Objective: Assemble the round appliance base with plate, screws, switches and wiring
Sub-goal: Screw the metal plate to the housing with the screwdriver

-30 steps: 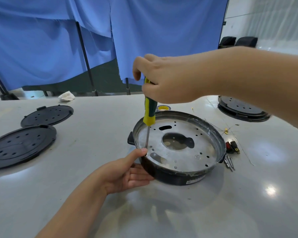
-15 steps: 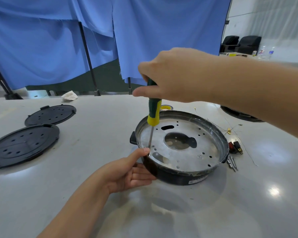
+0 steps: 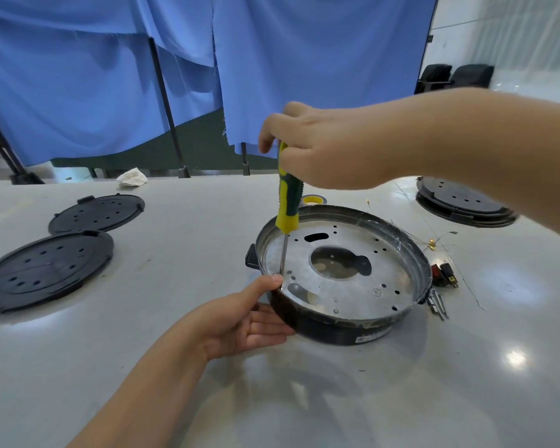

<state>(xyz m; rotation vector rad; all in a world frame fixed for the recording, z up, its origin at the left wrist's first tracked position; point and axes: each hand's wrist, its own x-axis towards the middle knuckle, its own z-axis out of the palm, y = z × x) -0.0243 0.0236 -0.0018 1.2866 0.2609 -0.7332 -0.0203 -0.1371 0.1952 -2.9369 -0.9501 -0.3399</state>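
The round black appliance base (image 3: 333, 331) sits on the white table, with a silver perforated metal plate (image 3: 362, 286) lying inside it. My right hand (image 3: 330, 147) grips the top of a green and yellow screwdriver (image 3: 288, 202), held upright with its tip at the plate's left edge. My left hand (image 3: 243, 321) rests against the base's left side, thumb on the rim beside the screwdriver tip and fingers lying straight along the wall. Red and black switches (image 3: 443, 273) and loose screws (image 3: 437, 304) lie to the right of the base. Thin wires with gold terminals (image 3: 430, 242) lie behind them.
Two black perforated round covers (image 3: 42, 270) (image 3: 97, 213) lie at the left. A stack of black covers (image 3: 459, 202) sits at the back right. A yellow tape roll (image 3: 312, 200) peeks out behind the base. A crumpled white cloth (image 3: 132, 176) is at the far edge; blue curtains hang behind.
My right hand has turned on the screwdriver handle, its fingers regripping, while the tool stays upright at the same spot. My left hand and the base have stayed put.
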